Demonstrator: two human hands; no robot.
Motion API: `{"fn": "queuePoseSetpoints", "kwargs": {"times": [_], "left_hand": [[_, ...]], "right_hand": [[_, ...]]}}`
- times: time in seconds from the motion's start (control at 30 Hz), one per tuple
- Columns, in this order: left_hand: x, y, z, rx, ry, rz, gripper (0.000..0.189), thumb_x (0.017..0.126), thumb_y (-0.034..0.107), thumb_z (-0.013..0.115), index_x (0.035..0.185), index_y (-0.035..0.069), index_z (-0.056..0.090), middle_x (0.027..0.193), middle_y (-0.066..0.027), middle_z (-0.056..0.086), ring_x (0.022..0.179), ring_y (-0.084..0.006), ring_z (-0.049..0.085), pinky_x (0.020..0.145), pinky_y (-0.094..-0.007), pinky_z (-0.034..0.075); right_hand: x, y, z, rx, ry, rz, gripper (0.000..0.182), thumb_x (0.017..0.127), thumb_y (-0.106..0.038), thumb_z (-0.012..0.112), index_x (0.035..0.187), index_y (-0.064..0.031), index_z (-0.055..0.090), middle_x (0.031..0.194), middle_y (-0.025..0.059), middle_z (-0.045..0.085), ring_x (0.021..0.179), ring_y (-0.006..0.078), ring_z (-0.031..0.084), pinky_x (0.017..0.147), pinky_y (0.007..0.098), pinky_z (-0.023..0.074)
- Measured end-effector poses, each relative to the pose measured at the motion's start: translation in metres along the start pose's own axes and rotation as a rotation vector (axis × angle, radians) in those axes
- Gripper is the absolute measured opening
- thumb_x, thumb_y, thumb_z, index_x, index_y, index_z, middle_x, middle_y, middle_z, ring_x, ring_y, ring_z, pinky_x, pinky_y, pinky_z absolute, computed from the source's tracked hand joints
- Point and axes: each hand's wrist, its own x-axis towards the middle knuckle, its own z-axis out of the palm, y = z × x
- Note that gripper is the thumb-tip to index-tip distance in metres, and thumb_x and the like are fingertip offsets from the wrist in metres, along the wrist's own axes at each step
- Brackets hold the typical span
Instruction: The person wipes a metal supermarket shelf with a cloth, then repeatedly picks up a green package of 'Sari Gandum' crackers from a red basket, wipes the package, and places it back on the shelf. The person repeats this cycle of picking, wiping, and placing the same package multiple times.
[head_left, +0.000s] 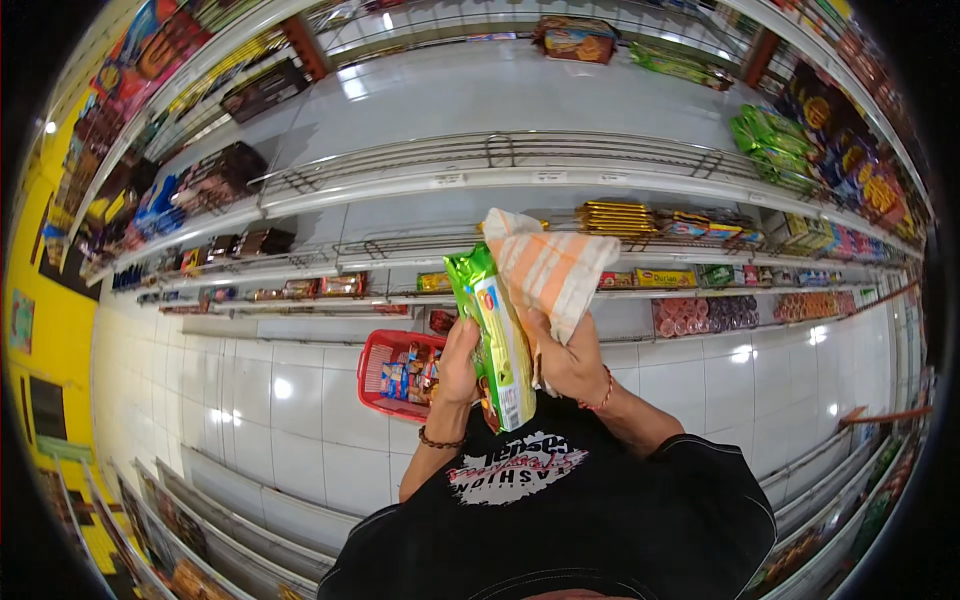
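Observation:
My left hand (458, 365) grips a long green snack packet (495, 341) by its side edge, in front of my chest. The packet stands nearly upright in the view and shows a pale back panel with a barcode at its lower end. In my right hand (568, 361) is a cloth (553, 259) with orange and white checks, bunched in the palm and spread upward. Its folds touch or overlap the packet's right edge; I cannot tell how firmly it presses there. The fingertips of my right hand are partly hidden by the cloth.
A red plastic basket (367, 375) with several snack packets stands on the white tiled floor (300, 405) to the left. Ahead, a tiered shelf (420, 97) with wire front rails holds gold packets (616, 218) and green packets (772, 142). Another shelf rack (247, 510) stands behind me.

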Motion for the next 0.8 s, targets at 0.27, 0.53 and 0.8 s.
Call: {"fn": "queuePoseSetpoints", "kwargs": {"times": [0.27,0.53,0.8], "left_hand": [[0.029,0.024,0.043,-0.110,0.171,0.335,0.049,0.096,0.028,0.036,0.135,-0.002,0.034,0.129,-0.0171,0.048,0.114,-0.0253,0.052,0.098,-0.0405,0.040],[0.031,0.028,0.115,-0.022,0.380,0.537,0.052,0.095,0.029,0.047,0.139,0.005,0.031,0.133,-0.0107,0.043,0.118,-0.0237,0.047,0.099,-0.0383,0.038],[0.054,0.018,0.160,0.146,0.041,0.772,0.072,0.079,0.017,0.063,0.140,0.000,0.028,0.131,-0.0183,0.040,0.124,-0.0298,0.039,0.103,-0.0406,0.033]], "right_hand": [[-0.030,0.029,-0.013,-0.344,-0.251,-0.288,0.044,0.081,-0.014,0.062,0.121,-0.0007,0.053,0.125,0.0240,0.050,0.117,0.0405,0.048,0.101,0.0439,0.0352],[-0.051,0.016,-0.033,-0.513,-0.025,-0.230,0.064,0.073,-0.033,0.077,0.122,-0.0006,0.053,0.125,0.0190,0.053,0.118,0.0363,0.049,0.103,0.0462,0.0321],[-0.085,0.004,-0.125,0.193,0.348,-0.021,0.059,0.070,-0.012,0.072,0.122,0.0052,0.050,0.121,0.0140,0.056,0.111,0.0207,0.053,0.098,0.0342,0.0392]]}}
